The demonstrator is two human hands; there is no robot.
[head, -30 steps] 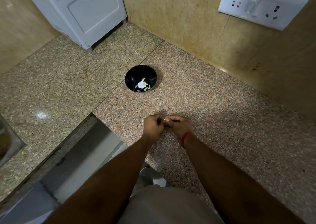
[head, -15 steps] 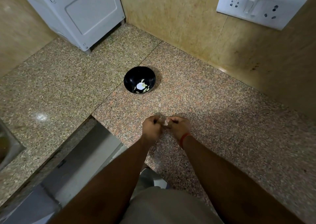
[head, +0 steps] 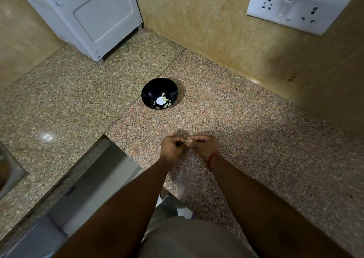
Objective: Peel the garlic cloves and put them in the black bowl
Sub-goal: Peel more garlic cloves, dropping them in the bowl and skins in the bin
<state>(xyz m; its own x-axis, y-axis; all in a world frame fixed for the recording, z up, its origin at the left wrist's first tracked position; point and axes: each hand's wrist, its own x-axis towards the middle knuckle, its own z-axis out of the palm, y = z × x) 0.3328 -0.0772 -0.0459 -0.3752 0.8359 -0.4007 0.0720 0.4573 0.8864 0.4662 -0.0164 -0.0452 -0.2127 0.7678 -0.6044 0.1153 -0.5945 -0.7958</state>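
Observation:
The black bowl (head: pixel 149 92) stands on the granite counter (head: pixel 236 123), with several pale peeled garlic cloves (head: pixel 167 104) lying at its bottom. Nearer to me, my left hand (head: pixel 173 148) and my right hand (head: pixel 204 146) meet knuckle to knuckle just above the counter. Both have curled fingers and pinch a small garlic clove (head: pixel 189 140) between them; only a pale sliver of it shows. A red thread circles my right wrist. The hands are well short of the bowl.
A white appliance (head: pixel 88 15) stands at the back left corner. A white switch and socket plate (head: pixel 295 7) is on the right wall. A sink edge (head: pixel 11 171) shows at the far left. The counter drops off at a cut-out (head: pixel 94 179) to my left.
My hands stay together on the clove, with only small finger movement. The camera has shifted slightly, so the bowl sits a little higher and left in the picture.

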